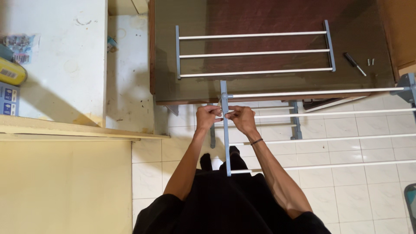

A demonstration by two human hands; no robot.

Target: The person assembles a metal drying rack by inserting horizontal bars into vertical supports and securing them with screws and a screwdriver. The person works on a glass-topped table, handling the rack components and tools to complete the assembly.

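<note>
Yellow package (11, 71) and blue box (8, 100) sit at the left edge of the white counter (65, 65). Left hand (208, 117) and right hand (242, 118) pinch the grey side bar (225, 138) of the drying rack section (320, 130) — bar between the fingertips, held above the tiled floor (359, 195).

The person wears a black top with short sleeves, whose cuffs end above the elbows, so both forearms are bare down to each hand. The fabric is plain and dark, with no print or marking that shows, and it fills the lower middle of the head view. Just behind the right hand (243, 119), a thin dark band circles the wrist, like a narrow bracelet or cord. Behind the left hand (207, 117) the wrist carries nothing. Below the hands, dark legwear and what seem to be dark footwear show, too shadowed to tell apart.
</note>
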